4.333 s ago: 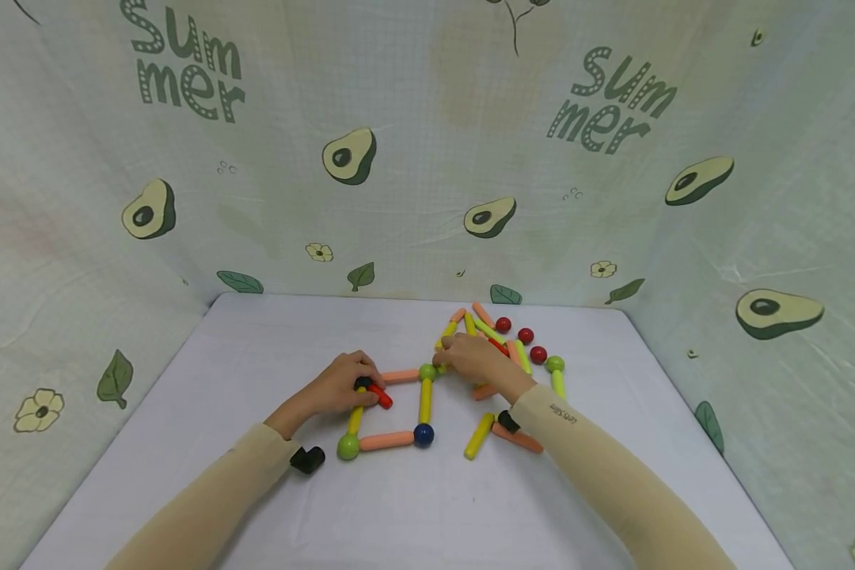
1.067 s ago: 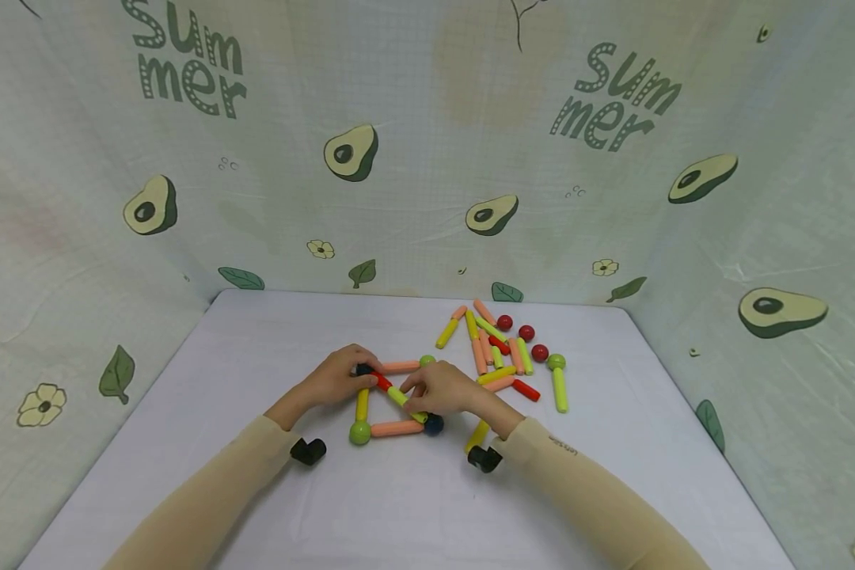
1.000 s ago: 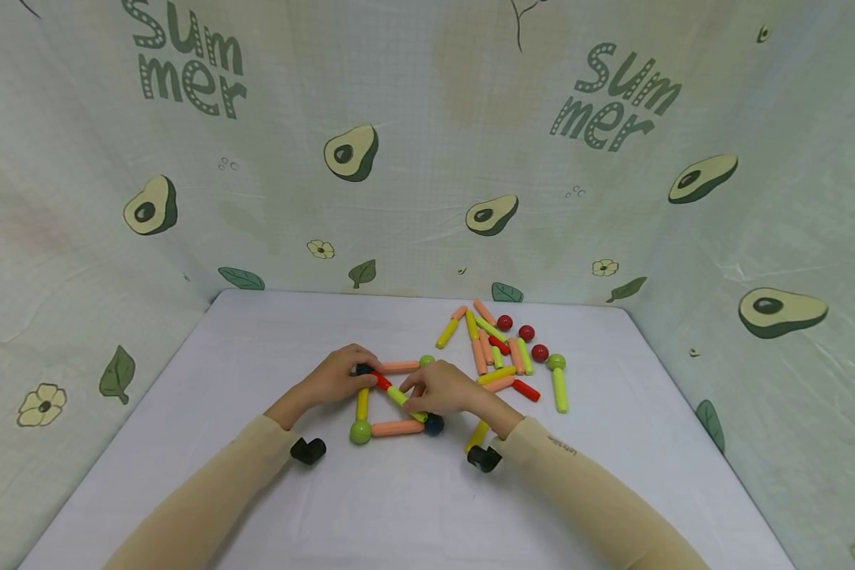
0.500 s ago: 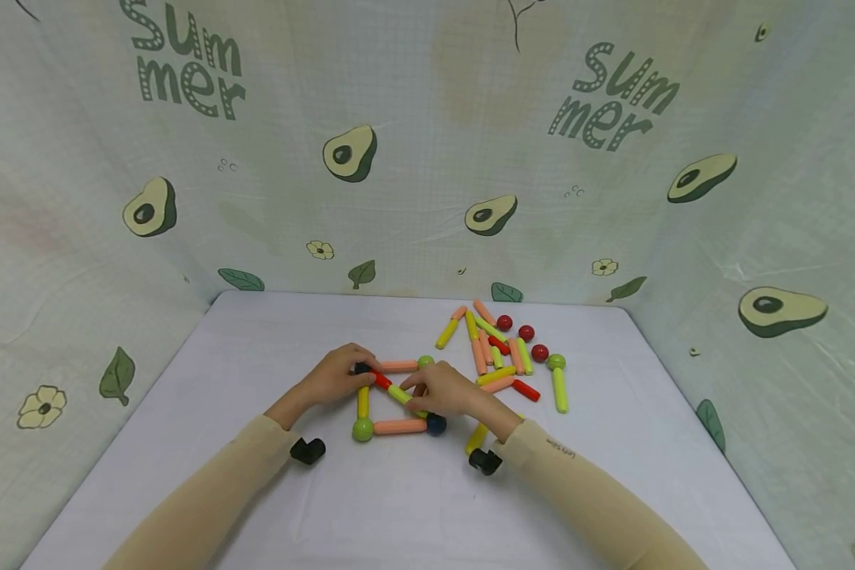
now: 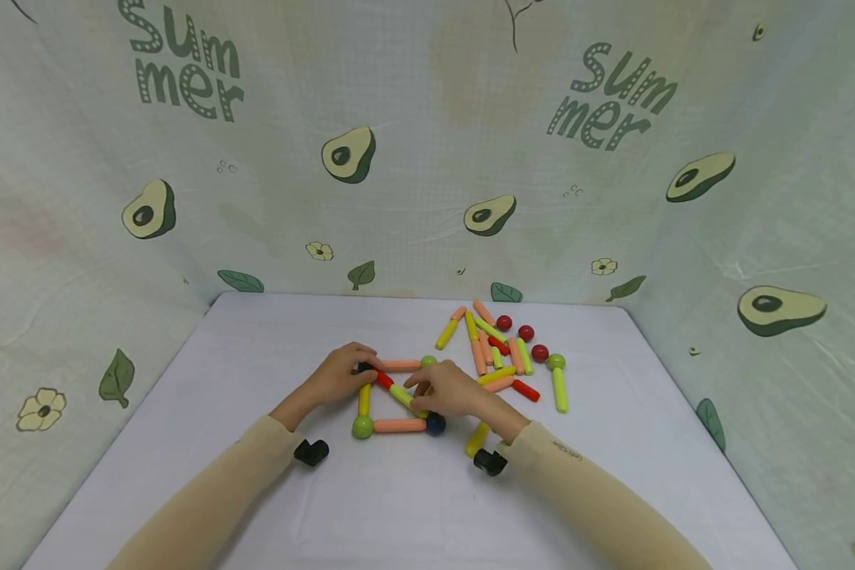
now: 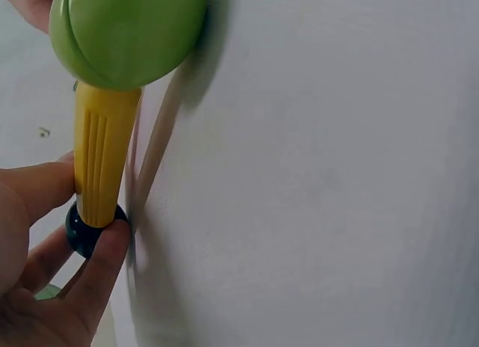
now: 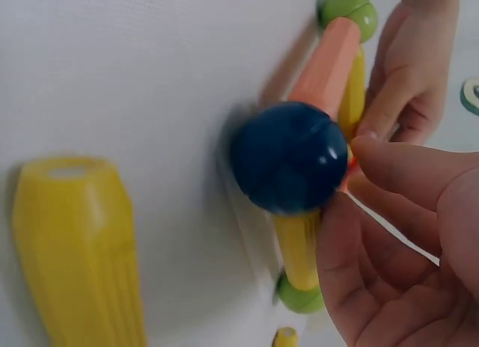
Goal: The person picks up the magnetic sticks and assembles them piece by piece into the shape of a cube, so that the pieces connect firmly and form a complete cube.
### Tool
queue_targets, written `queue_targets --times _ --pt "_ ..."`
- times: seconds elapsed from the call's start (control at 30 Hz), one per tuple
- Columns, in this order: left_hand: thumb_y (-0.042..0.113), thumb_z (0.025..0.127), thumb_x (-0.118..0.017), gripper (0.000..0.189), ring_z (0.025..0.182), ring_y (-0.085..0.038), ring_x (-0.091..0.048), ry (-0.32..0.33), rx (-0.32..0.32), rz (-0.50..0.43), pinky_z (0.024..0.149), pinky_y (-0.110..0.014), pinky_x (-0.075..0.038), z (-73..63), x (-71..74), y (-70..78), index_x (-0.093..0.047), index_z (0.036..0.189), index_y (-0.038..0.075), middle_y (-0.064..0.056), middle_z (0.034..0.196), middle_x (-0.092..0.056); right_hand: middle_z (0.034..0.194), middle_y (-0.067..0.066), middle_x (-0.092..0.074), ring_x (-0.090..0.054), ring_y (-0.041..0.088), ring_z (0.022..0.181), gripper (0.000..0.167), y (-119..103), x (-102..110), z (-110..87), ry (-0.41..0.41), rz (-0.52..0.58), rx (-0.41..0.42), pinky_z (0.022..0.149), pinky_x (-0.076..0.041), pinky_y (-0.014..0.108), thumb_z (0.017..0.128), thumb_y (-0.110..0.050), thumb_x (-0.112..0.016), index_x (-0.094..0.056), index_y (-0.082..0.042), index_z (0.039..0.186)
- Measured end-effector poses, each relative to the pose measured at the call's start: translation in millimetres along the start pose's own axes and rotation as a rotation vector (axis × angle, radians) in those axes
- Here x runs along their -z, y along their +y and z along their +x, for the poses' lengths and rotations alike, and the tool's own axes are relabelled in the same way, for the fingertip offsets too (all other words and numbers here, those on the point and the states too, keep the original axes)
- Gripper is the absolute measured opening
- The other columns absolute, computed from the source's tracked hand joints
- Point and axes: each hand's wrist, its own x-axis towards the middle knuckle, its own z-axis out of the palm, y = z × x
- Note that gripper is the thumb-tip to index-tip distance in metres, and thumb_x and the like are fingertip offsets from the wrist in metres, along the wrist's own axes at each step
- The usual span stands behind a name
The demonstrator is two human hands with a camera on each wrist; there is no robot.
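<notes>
"What's on the head feed?"

"I see a square of sticks and balls (image 5: 399,426). The left hand (image 5: 336,376) is curled at its far-left dark ball (image 5: 364,367). A red stick (image 5: 384,380) and light green stick (image 5: 401,395) run end to end diagonally towards the near-right blue ball (image 5: 435,424). The right hand (image 5: 450,389) pinches the light green stick, its fingers nearly closed."

"Left wrist?"

"I get bent fingers gripping the dark ball, thumb beside the yellow stick (image 6: 105,156). A green ball (image 6: 127,37) caps its other end."

"Right wrist?"

"Thumb and fingertip sit narrowly apart behind the blue ball, red showing between; I can't see the light green stick there."
</notes>
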Motion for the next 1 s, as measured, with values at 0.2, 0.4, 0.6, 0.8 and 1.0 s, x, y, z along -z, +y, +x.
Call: queue_targets --times 0.2,0.4,0.6,0.8,1.0 --pt "0.019 0.103 -0.073 0.023 0.137 -0.039 -0.057 -0.015 -0.012 0.009 0.107 -0.053 -0.052 -5.3 -0.3 1.9 -0.075 0.126 0.018 -0.018 0.152 -0.055 0.109 0.001 -0.076 -0.067 0.012 0.09 0.031 19 25 -26.6 0.074 -0.012 0.012 0.078 -0.058 0.026 0.101 -0.015 -0.074 -0.075 -0.007 0.13" --pt "0.015 0.098 -0.078 0.036 0.132 -0.038 -0.06 -0.015 -0.002 -0.036 0.106 -0.051 -0.053 -17.6 2.7 12.1 -0.071 0.133 0.012 -0.022 0.162 -0.043 0.117 0.007 -0.076 -0.065 0.016 0.094 0.026 42 44 -71.3 0.111 -0.083 0.038 0.082 -0.059 0.031 0.099 -0.009 -0.076 -0.077 -0.007 0.125" --pt "0.014 0.094 -0.082 0.042 0.131 -0.035 -0.061 -0.008 0.053 -0.052 0.106 -0.047 -0.055 -24.3 0.6 15.6 -0.07 0.134 0.012 -0.019 0.162 -0.043 0.122 -0.002 -0.072 -0.063 0.025 0.121 0.027 49 34 -95.6 0.006 -0.245 0.144 0.1 -0.057 0.045 0.095 -0.011 -0.081 -0.079 -0.014 0.122" --pt "0.01 0.095 -0.08 0.036 0.137 -0.037 -0.058 -0.025 0.022 -0.061 0.108 -0.046 -0.053 -20.6 2.6 11.6 -0.071 0.13 0.012 -0.019 0.163 -0.044 0.111 -0.006 -0.072 -0.063 0.017 0.113 0.023 54 20 -92.6 0.003 -0.375 0.219 0.101 -0.057 0.037 0.093 -0.012 -0.084 -0.082 -0.018 0.115" --pt "0.008 0.099 -0.077 0.036 0.144 -0.036 -0.053 -0.096 -0.039 -0.069 0.11 -0.045 -0.051 -10.4 6.2 4.8 -0.069 0.133 0.013 -0.018 0.167 -0.04 0.103 -0.009 -0.075 -0.066 0.011 0.099 0.021 55 22 -87.6 0.024 -0.336 0.218 0.094 -0.058 0.032 0.092 -0.013 -0.084 -0.082 -0.016 0.113"
